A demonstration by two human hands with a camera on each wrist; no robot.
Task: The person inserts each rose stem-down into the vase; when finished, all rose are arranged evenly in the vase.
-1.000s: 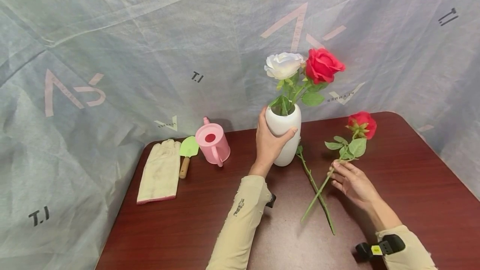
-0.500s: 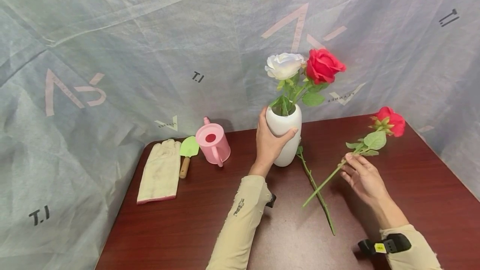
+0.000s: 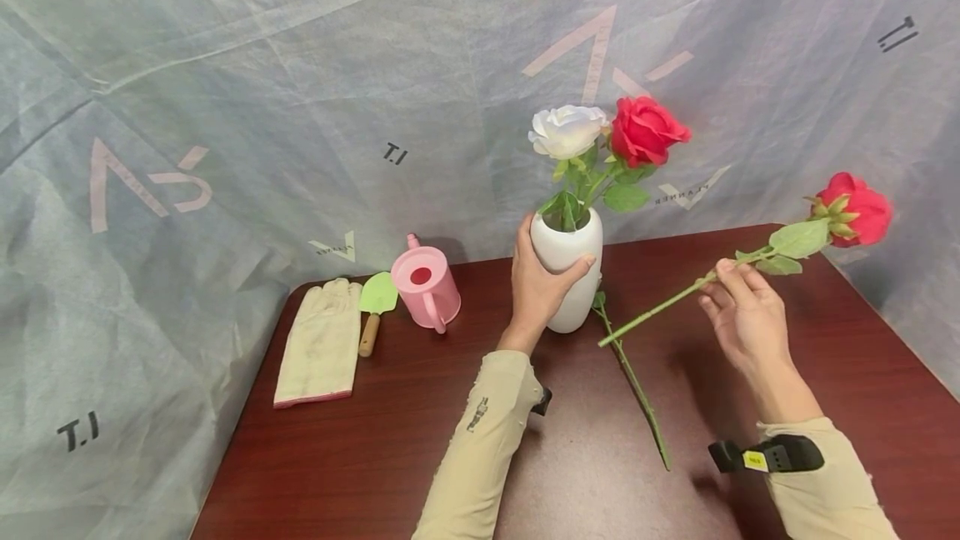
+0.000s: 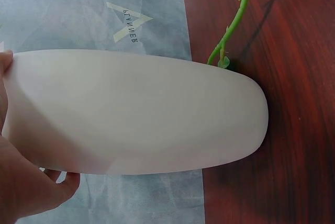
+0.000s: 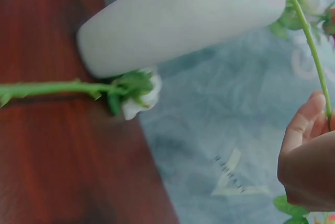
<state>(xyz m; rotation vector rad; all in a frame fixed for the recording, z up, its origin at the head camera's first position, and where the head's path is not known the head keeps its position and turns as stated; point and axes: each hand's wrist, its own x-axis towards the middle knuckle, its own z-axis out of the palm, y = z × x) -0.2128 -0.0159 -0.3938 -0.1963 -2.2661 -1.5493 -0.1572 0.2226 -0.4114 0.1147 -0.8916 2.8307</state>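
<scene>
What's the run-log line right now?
left hand: grips white vase | right hand: pinches tilted red rose | in vase: white rose, red rose | on table: lying white rose

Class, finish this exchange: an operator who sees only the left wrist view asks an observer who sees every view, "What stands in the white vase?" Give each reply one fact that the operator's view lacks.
Observer: The white vase holds a white rose and a red rose.

Operator: Where is the right hand?

Observer: Right of the vase in the head view, holding a second red rose by its stem.

Operator: I see a green stem running behind the vase. What is at its end?

Observer: A white bloom; the right wrist view shows it near the vase's foot.
</scene>
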